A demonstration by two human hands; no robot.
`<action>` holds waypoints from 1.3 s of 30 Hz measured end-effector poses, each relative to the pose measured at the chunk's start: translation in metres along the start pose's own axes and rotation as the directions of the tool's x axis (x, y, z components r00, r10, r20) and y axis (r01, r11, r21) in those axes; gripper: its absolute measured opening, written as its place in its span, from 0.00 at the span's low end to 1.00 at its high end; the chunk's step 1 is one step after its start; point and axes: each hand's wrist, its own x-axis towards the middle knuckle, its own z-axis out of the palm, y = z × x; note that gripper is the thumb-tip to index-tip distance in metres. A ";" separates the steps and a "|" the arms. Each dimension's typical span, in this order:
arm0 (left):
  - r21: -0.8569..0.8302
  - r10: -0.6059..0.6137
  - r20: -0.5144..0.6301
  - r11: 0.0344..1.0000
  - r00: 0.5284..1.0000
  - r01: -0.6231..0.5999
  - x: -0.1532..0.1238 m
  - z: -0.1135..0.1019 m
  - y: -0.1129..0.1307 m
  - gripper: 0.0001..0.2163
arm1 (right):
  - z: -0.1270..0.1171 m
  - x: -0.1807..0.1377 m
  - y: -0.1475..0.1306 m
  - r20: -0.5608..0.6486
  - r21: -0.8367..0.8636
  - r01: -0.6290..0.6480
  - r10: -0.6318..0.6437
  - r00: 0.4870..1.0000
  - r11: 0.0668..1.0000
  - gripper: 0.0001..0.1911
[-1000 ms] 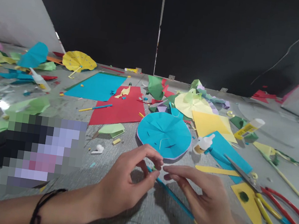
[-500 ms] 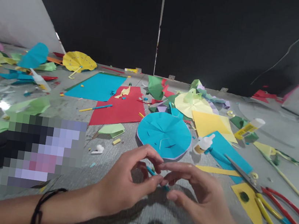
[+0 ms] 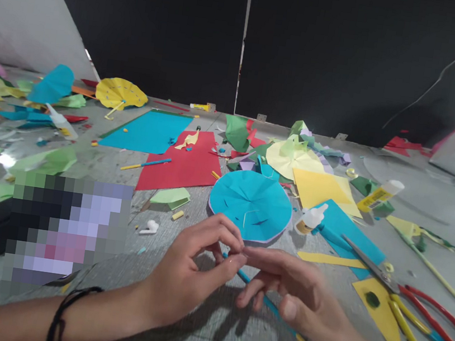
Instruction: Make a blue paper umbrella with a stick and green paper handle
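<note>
My left hand (image 3: 197, 268) is closed, thumb and fingertips pressed together; whatever they pinch is too small to make out. Against those fingertips rests the index finger of my right hand (image 3: 299, 293), whose thumb and other fingers are spread apart. Beneath both hands runs a thin blue paper stick (image 3: 243, 276) with a yellow end, partly covered by the right fingers. It seems to lie on the grey surface. Just beyond the hands is a round, pleated blue paper disc (image 3: 251, 199) with slits and a pale purple edge.
A small glue bottle (image 3: 309, 220) stands right of the disc. Scissors (image 3: 394, 290) with red and yellow handles lie at the right, near a glue stick (image 3: 380, 196). Red paper (image 3: 195, 160), an earbud (image 3: 149, 228) and a blurred-out object (image 3: 70, 233) are left. A black panel (image 3: 332, 55) rises behind.
My right hand has moved slightly right and its thumb and lower fingers have spread, showing more of the blue stick. My left fingertips have drawn closer together.
</note>
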 end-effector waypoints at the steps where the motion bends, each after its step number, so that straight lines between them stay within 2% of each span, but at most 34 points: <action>1: 0.001 -0.001 0.000 1.000 1.000 0.001 0.000 0.000 0.000 0.03 | 0.000 0.000 0.000 -0.010 0.008 -0.002 0.002 1.000 1.000 0.27; 6: -0.024 -0.041 -0.004 0.999 0.999 0.041 0.003 0.001 -0.001 0.06 | -0.003 0.002 -0.001 -0.069 0.051 -0.004 0.008 0.998 0.999 0.23; 13: -0.160 -0.196 0.025 0.967 0.980 0.198 0.005 -0.001 -0.004 0.12 | -0.004 0.003 -0.002 -0.074 0.294 -0.071 0.097 0.993 0.953 0.28; 18: -0.068 -0.163 -0.036 0.985 0.986 0.161 0.004 -0.001 -0.007 0.02 | -0.004 0.002 -0.003 -0.054 0.326 -0.080 0.103 0.993 0.942 0.28; 23: -0.083 -0.150 -0.028 0.986 0.988 0.147 0.002 -0.001 -0.007 0.05 | -0.004 0.002 -0.002 -0.066 0.334 -0.068 0.095 0.993 0.940 0.27; 28: -0.132 -0.156 0.007 0.979 0.988 0.156 0.003 0.000 -0.004 0.13 | -0.004 0.004 -0.001 -0.055 0.344 -0.086 0.111 0.992 0.935 0.29; 35: -0.069 -0.115 -0.046 0.991 0.992 0.112 0.003 0.001 -0.006 0.03 | -0.004 0.004 -0.001 -0.038 0.333 -0.096 0.115 0.993 0.938 0.31; 39: -0.096 -0.145 -0.027 0.985 0.989 0.142 0.004 0.001 -0.005 0.07 | -0.004 0.003 -0.002 -0.055 0.349 -0.104 0.131 0.990 0.931 0.30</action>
